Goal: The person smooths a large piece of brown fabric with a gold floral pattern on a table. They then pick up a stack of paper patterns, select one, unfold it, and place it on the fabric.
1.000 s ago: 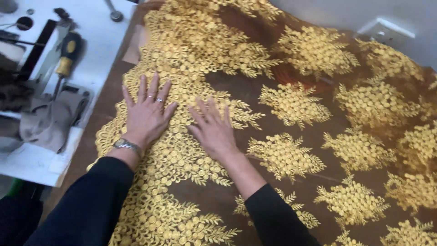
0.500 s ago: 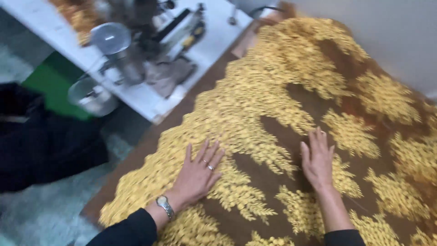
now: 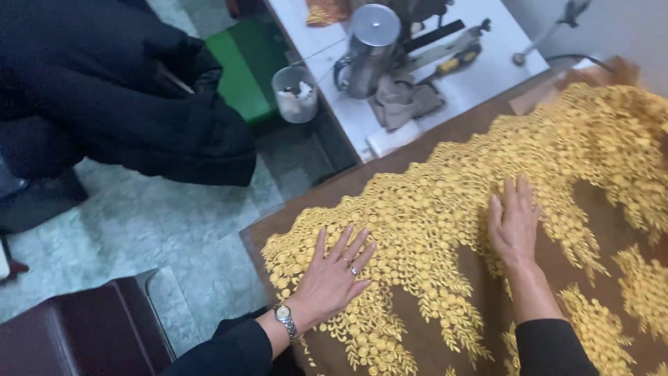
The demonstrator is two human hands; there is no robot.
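At the far left we see a dark red-brown seat (image 3: pixel 76 334) cut off by the bottom edge, and above it a black coat (image 3: pixel 125 90) whose upper part runs out of view. Further right, a clear plastic cup (image 3: pixel 295 94) stands low beside the white side table (image 3: pixel 501 52), on which sit a metal jug (image 3: pixel 369 49), a crumpled grey cloth (image 3: pixel 403 101) and a yellow-handled tool (image 3: pixel 456 63), half hidden behind the jug. Our left hand (image 3: pixel 334 278) lies flat with fingers spread on the scalloped edge of the gold-embroidered brown lace fabric (image 3: pixel 445 209), a watch (image 3: pixel 284 317) on its wrist. The fabric is laid out on the brown worktable (image 3: pixel 390 170); its scalloped border runs diagonally from the lower left up to the upper right, and the cloth is cut off at the right and bottom edges. Our right hand (image 3: pixel 513 226) rests palm down further right, fingers close together and pointing away from us; both forearms disappear into black sleeves (image 3: pixel 550 348).
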